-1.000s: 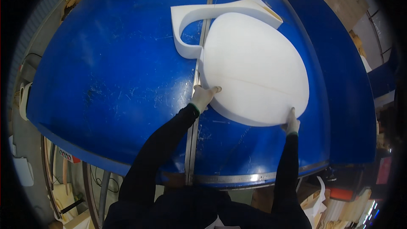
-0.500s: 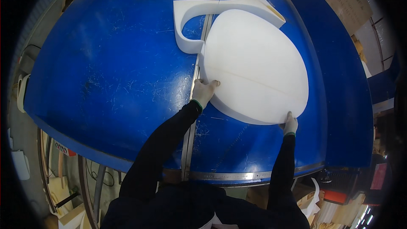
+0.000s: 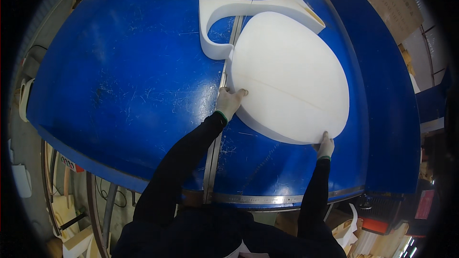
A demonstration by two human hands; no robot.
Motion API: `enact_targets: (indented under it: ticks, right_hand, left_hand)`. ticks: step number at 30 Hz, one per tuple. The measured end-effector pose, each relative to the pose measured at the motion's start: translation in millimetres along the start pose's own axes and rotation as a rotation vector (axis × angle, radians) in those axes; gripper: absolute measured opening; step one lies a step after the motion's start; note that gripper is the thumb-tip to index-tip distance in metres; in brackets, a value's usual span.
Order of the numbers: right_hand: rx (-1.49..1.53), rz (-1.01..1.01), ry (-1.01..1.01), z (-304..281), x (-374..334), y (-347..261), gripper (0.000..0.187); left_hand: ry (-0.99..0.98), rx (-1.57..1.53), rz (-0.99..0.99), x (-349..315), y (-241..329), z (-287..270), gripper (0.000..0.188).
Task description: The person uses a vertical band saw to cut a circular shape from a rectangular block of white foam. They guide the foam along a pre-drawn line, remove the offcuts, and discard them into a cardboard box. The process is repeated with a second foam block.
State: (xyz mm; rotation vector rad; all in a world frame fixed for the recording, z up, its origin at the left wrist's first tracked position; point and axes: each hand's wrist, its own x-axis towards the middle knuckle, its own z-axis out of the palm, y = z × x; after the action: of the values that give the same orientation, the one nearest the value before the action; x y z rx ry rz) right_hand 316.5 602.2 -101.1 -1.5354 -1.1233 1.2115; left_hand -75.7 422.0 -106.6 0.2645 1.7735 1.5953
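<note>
A thick, rounded white foam block [image 3: 291, 71] lies flat on the blue table [image 3: 138, 81], with a faint line running across its top. My left hand [image 3: 231, 102], in a pale glove, grips its left edge, thumb on top and fingers down the side. At the near right edge my gloved right hand [image 3: 325, 147] holds it the same way, thumb on the upper face. Beyond the block, touching or almost touching it, curls a white foam offcut [image 3: 239, 6] with a curved cut-out.
A metal strip [image 3: 213, 162] runs across the table away from me, under the foam. Along the near edge lies a metal ruler [image 3: 267, 199]. A cardboard sheet [image 3: 387, 5] stands at the far right. Foam scraps [image 3: 79, 243] lie below the table at the left.
My right hand and the block's near right edge have shifted slightly toward me. The left hand keeps its grip, almost in place.
</note>
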Motion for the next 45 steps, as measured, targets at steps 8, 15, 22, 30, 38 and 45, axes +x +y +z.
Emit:
enact_targets:
  ticks: [8,15,22,30,38,45]
  right_hand:
    - [0.019,0.011,0.003,0,-13,0,0.040]
    - [0.045,0.002,0.000,-4,-13,7,0.037]
    - [0.048,0.001,0.007,-3,-21,6,0.036]
    - [0.102,0.011,-0.022,-6,-31,10,0.033]
    - [0.034,0.010,-0.006,-8,-38,15,0.036]
    - [0.035,0.038,0.024,-11,-44,16,0.038]
  left_hand:
    - [-0.044,-0.032,-0.004,-6,6,-6,0.083]
    - [-0.028,-0.047,0.027,1,-3,-4,0.082]
    - [-0.052,-0.059,0.070,5,-7,-7,0.085]
    - [0.003,-0.013,0.057,1,-6,-8,0.076]
    - [-0.029,-0.070,0.070,1,-8,-11,0.079]
    - [-0.021,-0.046,0.057,-16,9,-14,0.080]
